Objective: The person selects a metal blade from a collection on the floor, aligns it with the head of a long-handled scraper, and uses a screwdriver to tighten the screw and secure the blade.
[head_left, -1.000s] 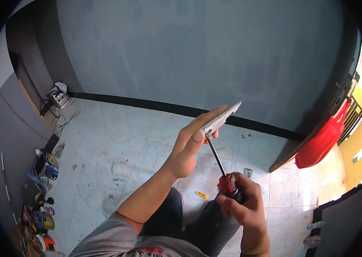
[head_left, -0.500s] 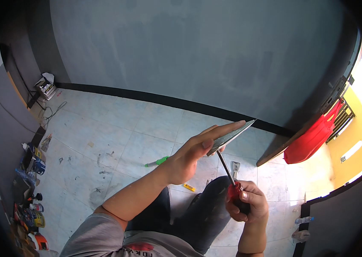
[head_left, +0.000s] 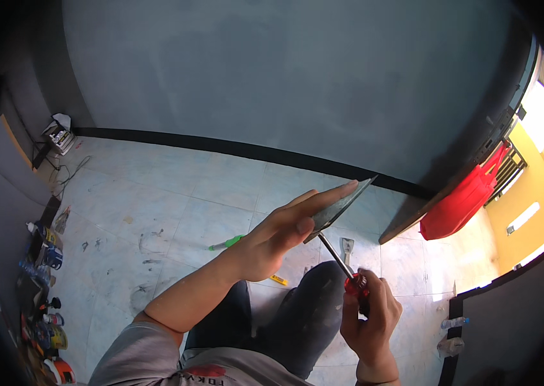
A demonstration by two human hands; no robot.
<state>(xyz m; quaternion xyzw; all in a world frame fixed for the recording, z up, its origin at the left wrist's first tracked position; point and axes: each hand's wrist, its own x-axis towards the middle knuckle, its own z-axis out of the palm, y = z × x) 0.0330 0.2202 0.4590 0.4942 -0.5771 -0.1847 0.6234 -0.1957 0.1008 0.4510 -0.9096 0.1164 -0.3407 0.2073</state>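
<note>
My left hand (head_left: 280,233) holds a thin, flat grey plate (head_left: 335,214) in front of me, its fingers stretched along one face and its thumb by the near edge. The plate is tilted, with a sharp corner pointing away to the right. My right hand (head_left: 373,318) is closed round the red and black handle of a screwdriver (head_left: 333,253). The screwdriver's metal shaft slants up to the left, and its tip meets the plate near the lower corner. Whether the tip sits in a screw there cannot be seen.
On the tiled floor (head_left: 220,215) lie a green tool (head_left: 226,243), a yellow cutter (head_left: 278,280) and a scraper (head_left: 347,248). Paint cans and bottles (head_left: 50,248) line the left wall. A red bag (head_left: 462,206) hangs at the right by a doorway. A grey wall (head_left: 285,83) stands ahead.
My right hand has turned about the screwdriver handle, its fingers now pointing up along it. The plate has moved slightly left and tilted a little. The whole view has shifted slightly.
</note>
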